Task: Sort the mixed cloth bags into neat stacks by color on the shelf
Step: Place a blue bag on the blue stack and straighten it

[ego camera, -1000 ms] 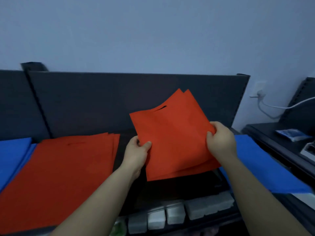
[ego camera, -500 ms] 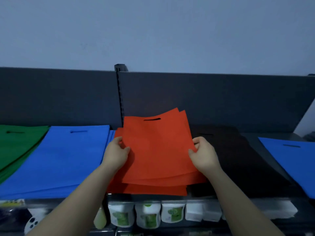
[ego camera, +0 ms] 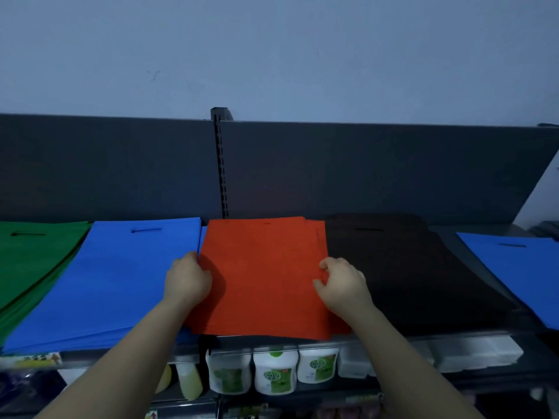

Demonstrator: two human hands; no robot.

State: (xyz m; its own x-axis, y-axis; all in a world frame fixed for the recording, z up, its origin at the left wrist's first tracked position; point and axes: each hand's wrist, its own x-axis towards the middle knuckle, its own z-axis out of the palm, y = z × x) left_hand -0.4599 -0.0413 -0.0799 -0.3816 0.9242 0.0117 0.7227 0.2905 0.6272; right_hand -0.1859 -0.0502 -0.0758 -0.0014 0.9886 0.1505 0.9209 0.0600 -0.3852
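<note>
A stack of red cloth bags point(ego camera: 263, 276) lies flat on the shelf point(ego camera: 438, 335), in the middle. My left hand point(ego camera: 187, 278) rests at the stack's left edge with fingers curled on it. My right hand point(ego camera: 341, 282) pinches the stack's right edge. To the left sit a blue stack point(ego camera: 115, 282) and a green stack point(ego camera: 33, 261). A black stack point(ego camera: 405, 267) lies to the right of the red one. Further right is another blue stack point(ego camera: 523, 267).
A dark back panel with a slotted upright point(ego camera: 220, 164) rises behind the shelf. Below the shelf edge stand white bottles with green labels point(ego camera: 273, 373), a yellow bottle point(ego camera: 189, 385) and white boxes point(ego camera: 472, 355).
The red bags were held tilted up in both hands; now they lie flat on the red stack, squared with it. Both hands have come down to the stack's side edges.
</note>
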